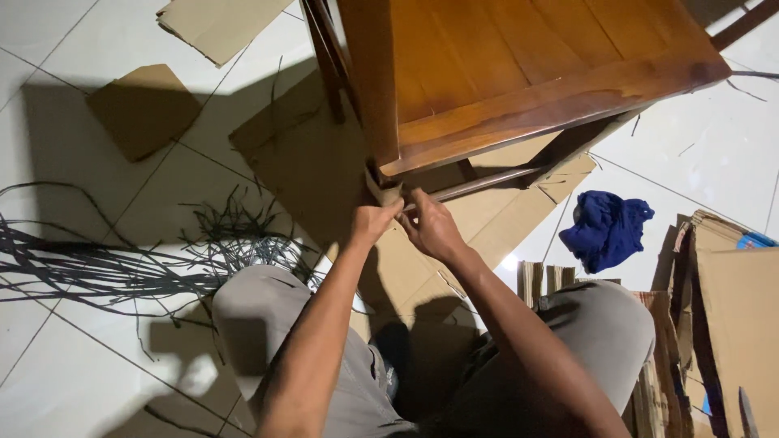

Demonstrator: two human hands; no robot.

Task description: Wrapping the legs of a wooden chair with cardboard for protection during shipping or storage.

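— What are the hands on?
— Left hand point(372, 221) and right hand point(430, 227) both pinch a cardboard strip point(386, 193) against the wooden chair point(519, 73) leg, padding it.
— And at three o'clock?
— A blue cloth point(607, 229), on the floor.

White tiled floor point(97, 32) carried a tangle of dark thin strips point(105, 264) at left. Loose cardboard pieces lay at upper left point(144, 109) and top point(219, 24). Crumpled blue cloth point(607, 229) lay at right, beside stacked cardboard sheets point(730, 308).

Both arms reach forward; left hand point(373, 221) and right hand point(432, 229) pinch, fingers curled.
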